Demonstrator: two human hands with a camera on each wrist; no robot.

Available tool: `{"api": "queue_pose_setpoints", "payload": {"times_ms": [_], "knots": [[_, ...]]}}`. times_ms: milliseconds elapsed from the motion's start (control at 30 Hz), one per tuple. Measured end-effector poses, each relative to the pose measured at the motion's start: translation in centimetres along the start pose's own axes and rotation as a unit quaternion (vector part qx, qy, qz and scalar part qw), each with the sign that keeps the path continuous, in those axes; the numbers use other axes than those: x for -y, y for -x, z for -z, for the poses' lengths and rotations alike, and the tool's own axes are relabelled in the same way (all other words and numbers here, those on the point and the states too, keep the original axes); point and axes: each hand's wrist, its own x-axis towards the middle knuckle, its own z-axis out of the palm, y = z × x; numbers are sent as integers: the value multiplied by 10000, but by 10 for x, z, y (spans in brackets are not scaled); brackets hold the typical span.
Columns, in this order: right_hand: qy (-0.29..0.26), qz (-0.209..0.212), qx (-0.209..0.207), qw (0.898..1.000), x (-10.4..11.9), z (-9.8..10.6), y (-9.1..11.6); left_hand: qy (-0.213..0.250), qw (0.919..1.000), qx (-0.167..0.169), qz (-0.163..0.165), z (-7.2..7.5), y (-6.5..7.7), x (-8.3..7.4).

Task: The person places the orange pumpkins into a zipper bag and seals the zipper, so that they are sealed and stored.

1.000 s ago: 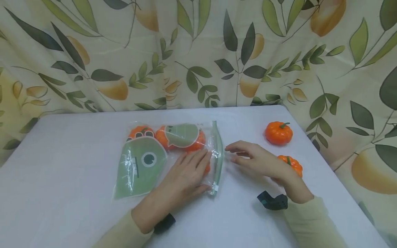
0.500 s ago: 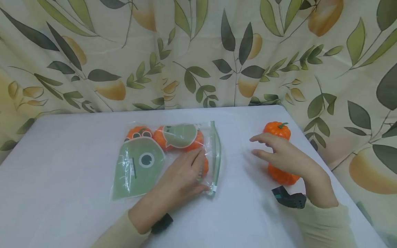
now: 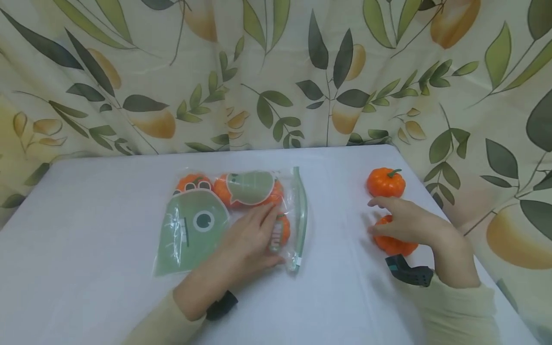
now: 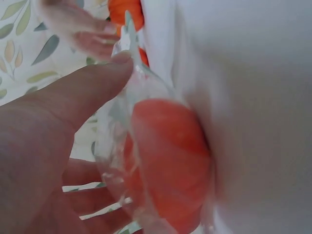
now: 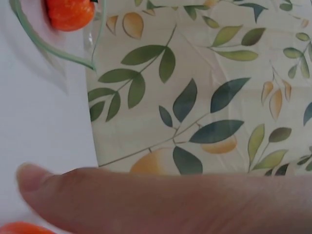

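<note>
A clear zip bag (image 3: 196,254) with a green cartoon animal print lies flat on the table, several small orange pumpkins inside. Its green zip edge (image 3: 303,215) faces right. My left hand (image 3: 243,244) rests on the bag, fingers spread beside a bagged pumpkin (image 3: 284,230); the left wrist view shows the thumb (image 4: 92,85) along the bag's plastic near the mouth. On the right, my right hand (image 3: 409,223) hovers with parted fingers over a loose pumpkin (image 3: 394,245), partly covering it. A second loose pumpkin (image 3: 385,183) with a green stem sits just beyond.
The white-covered table (image 3: 86,239) ends at a leaf-and-fruit patterned curtain (image 3: 276,72) behind. Its right edge slants close past the loose pumpkins. A dark strap device (image 3: 409,272) sits at the right wrist.
My right hand has moved right, from beside the bag's zip edge to the nearer loose pumpkin. My left hand has shifted slightly back, showing more of the bagged pumpkin under it.
</note>
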Motion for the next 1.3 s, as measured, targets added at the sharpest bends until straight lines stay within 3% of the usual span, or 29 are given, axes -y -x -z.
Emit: {"api": "queue_pose_setpoints", "payload": {"times_ms": [167,267,633,900,1300], "knots": [[-169,-280,370,9988,-3,-2,0,64,9999,-24,108,2,1,4],[-149,-287,377,9988,-3,-4,-2,109,9998,55,156,1,2,5],[-19,460,-552,9974,14,-8,-12,-125,9999,38,84,1,1,4],[22,324,-932,9951,24,-15,-22,-88,9999,70,85,1,2,4],[-345,641,-64,9973,26,-17,-12,-151,9999,19,6,1,2,3]]}}
